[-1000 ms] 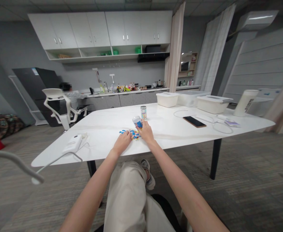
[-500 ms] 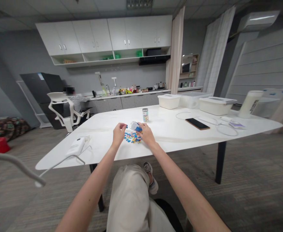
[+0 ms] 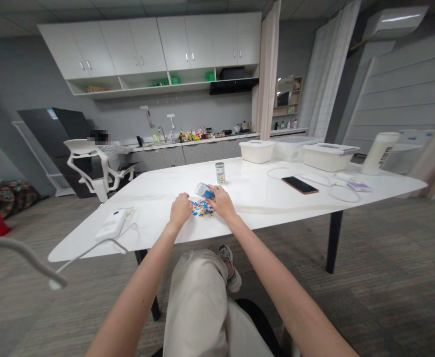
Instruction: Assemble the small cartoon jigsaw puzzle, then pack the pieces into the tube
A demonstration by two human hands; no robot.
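Presently, on the white counter [image 3: 157, 198], near its front edge:

- Right hand [image 3: 221, 202]: closed around a small jar [image 3: 202, 189]. The jar is tipped on its side, pointing left, with its pale end out past the fingers. It is held just above the far edge of the pile.
- Left hand [image 3: 180, 209]: fingers curled under and knuckles up, resting at the left edge of the pile. Whether a piece is pinched beneath cannot be told.
- Pile of coloured pieces [image 3: 201, 208]: small blue, yellow and red bits lying flat on the counter, between the two hands.
- Second jar [image 3: 220, 172]: upright and capped, beyond the pile and apart from both hands.
- Phone [image 3: 299, 185]: dark, lying flat, well to the right.
- White cable [image 3: 336, 191]: looped on the counter, just right of the phone.
- White pack [image 3: 110, 226]: at the near left, with a cord running off the edge.
- Lidded boxes [image 3: 257, 151]: white, on the far right side of the counter.
- White canister [image 3: 375, 152]: upright, at the far right end.
- Chair [image 3: 87, 166]: white, beyond the far left corner of the counter, with a person [image 3: 109, 148] seated behind it.
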